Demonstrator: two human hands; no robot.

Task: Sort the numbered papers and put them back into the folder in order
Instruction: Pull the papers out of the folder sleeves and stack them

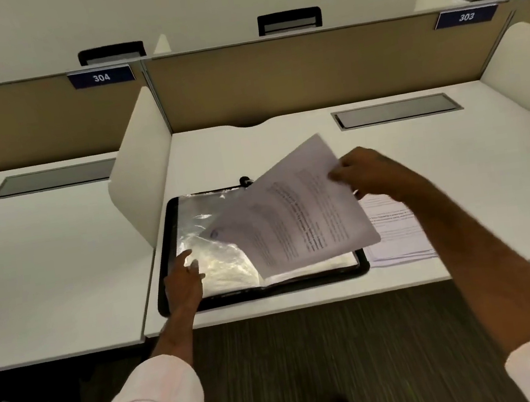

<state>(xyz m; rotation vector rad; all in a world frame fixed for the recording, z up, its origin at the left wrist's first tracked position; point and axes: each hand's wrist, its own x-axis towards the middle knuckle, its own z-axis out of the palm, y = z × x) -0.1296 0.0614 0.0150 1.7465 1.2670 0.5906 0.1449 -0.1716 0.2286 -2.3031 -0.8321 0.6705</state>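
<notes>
A black folder (pixel 168 235) lies open on the white desk, its clear plastic sleeves (pixel 201 220) shining. My left hand (pixel 182 279) rests with straight fingers on the sleeve at the folder's near left corner. My right hand (pixel 368 171) pinches the far right edge of a printed paper (pixel 295 210) and holds it tilted above the folder's right half. More printed papers (pixel 393 230) lie in a stack on the desk just right of the folder, partly hidden by my right forearm.
White side dividers (pixel 143 170) stand left and right of this desk bay, with a beige back panel (pixel 307 72) behind. A grey cable hatch (pixel 397 110) sits at the back right. The neighbouring desk (pixel 44 266) is on the left. Dark carpet lies below the desk edge.
</notes>
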